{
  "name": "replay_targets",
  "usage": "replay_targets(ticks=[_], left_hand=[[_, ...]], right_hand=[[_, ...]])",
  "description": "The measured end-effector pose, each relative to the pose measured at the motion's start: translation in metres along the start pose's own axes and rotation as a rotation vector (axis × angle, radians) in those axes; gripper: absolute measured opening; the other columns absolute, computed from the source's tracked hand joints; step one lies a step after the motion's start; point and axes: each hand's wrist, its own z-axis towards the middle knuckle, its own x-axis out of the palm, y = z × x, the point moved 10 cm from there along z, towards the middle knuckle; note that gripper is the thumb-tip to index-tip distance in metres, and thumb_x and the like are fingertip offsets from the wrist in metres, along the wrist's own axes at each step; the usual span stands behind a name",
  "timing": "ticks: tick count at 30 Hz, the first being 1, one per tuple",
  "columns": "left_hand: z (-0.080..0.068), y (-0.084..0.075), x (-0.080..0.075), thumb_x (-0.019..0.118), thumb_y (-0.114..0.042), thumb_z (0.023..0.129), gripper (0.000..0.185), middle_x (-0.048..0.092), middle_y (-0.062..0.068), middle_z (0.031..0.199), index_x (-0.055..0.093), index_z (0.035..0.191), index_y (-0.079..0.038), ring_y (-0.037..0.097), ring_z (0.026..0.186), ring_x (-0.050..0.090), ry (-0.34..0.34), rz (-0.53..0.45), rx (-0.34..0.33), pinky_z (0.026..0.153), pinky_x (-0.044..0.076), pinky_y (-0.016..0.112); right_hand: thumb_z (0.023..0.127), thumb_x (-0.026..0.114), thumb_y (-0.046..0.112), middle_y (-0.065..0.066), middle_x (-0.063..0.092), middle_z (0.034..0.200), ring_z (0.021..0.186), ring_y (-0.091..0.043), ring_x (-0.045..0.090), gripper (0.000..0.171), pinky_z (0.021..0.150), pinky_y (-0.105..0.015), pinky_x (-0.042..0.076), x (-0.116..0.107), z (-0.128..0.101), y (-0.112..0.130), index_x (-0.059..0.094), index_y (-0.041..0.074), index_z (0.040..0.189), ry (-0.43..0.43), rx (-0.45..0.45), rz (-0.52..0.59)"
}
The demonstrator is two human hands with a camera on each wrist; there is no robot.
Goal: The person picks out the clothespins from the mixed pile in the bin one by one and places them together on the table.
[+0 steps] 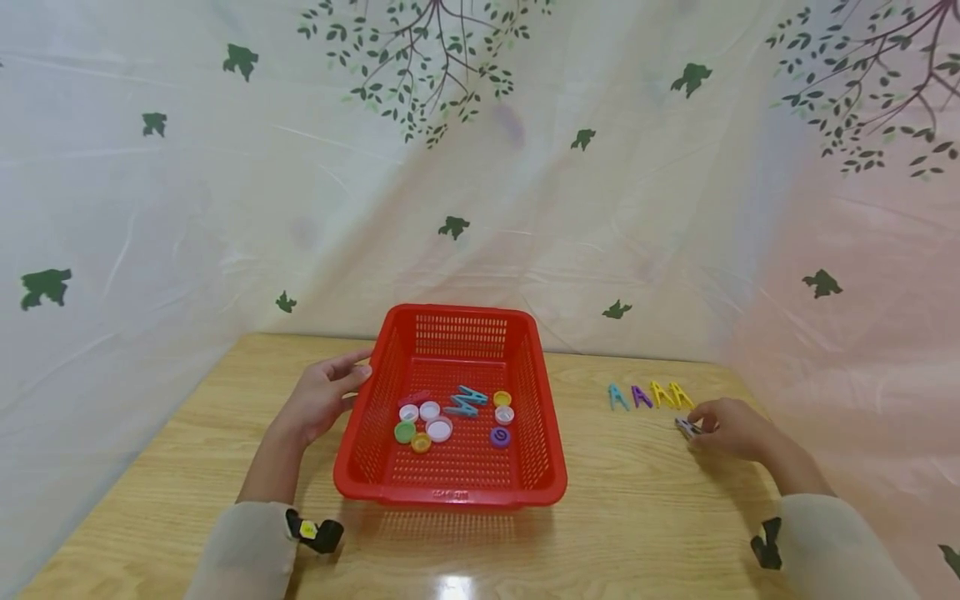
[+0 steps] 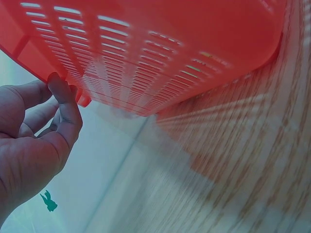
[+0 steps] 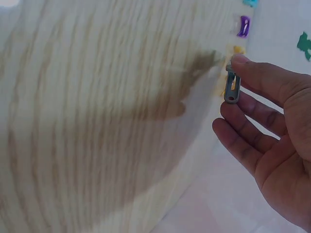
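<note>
A red slatted basket (image 1: 537, 417) stands mid-table and holds several bottle caps (image 1: 438, 430) and two blue clothespins (image 1: 465, 402). My left hand (image 1: 358, 371) rests against the basket's left rim with relaxed fingers; in the left wrist view a fingertip (image 2: 57, 82) touches the rim of the basket (image 2: 160, 48). My right hand (image 1: 693, 427) pinches a grey clothespin (image 1: 686, 428) low over the table at the right; in the right wrist view the grey clothespin (image 3: 232, 87) hangs from the fingertips (image 3: 240, 62). Just beyond stands a row of clothespins: blue (image 1: 617, 397), purple (image 1: 641, 397) and two yellow (image 1: 671, 394).
The wooden table (image 1: 645, 517) is backed by a pale curtain with a leaf print (image 1: 480, 167), which closes in on the left and right. Bare wood lies in front of the basket and between it and the clothespin row.
</note>
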Motion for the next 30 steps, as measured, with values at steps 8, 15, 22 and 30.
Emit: replay_targets(ticks=[8, 15, 22, 30], left_hand=[[-0.001, 0.000, 0.001, 0.065, -0.030, 0.102, 0.054, 0.060, 0.020, 0.136, 0.051, 0.152, -0.015, 0.028, 0.112, 0.067, 0.001, -0.002, -0.002, 0.092, 0.059, 0.038], [-0.001, -0.001, 0.000, 0.066, -0.031, 0.101, 0.055, 0.060, 0.019, 0.137, 0.052, 0.152, -0.016, 0.029, 0.113, 0.066, -0.006, -0.005, -0.001, 0.092, 0.059, 0.039], [-0.001, 0.001, -0.002, 0.068, -0.032, 0.099, 0.055, 0.061, 0.017, 0.136, 0.053, 0.150, -0.018, 0.031, 0.114, 0.066, -0.024, -0.009, -0.006, 0.092, 0.058, 0.039], [-0.001, 0.001, -0.001, 0.067, -0.032, 0.100, 0.057, 0.060, 0.019, 0.136, 0.051, 0.152, -0.016, 0.030, 0.113, 0.066, -0.010, -0.011, -0.002, 0.093, 0.058, 0.039]], right_hand=[[0.082, 0.085, 0.023, -0.004, 0.068, 0.083, 0.077, -0.019, 0.060, 0.036, 0.067, -0.038, 0.051, 0.000, -0.007, -0.018, 0.071, -0.002, 0.104, 0.006, 0.088, 0.039], [0.085, 0.082, 0.024, -0.006, 0.066, 0.084, 0.076, -0.020, 0.059, 0.038, 0.064, -0.035, 0.049, 0.004, -0.006, -0.030, 0.070, -0.002, 0.109, 0.002, 0.170, 0.062], [0.087, 0.082, 0.028, -0.005, 0.067, 0.083, 0.073, -0.019, 0.058, 0.040, 0.061, -0.034, 0.049, 0.005, -0.006, -0.030, 0.070, -0.001, 0.109, -0.025, 0.171, 0.069], [0.087, 0.083, 0.029, -0.004, 0.067, 0.083, 0.074, -0.018, 0.059, 0.042, 0.062, -0.035, 0.050, 0.006, -0.007, -0.027, 0.069, -0.002, 0.111, -0.028, 0.156, 0.058]])
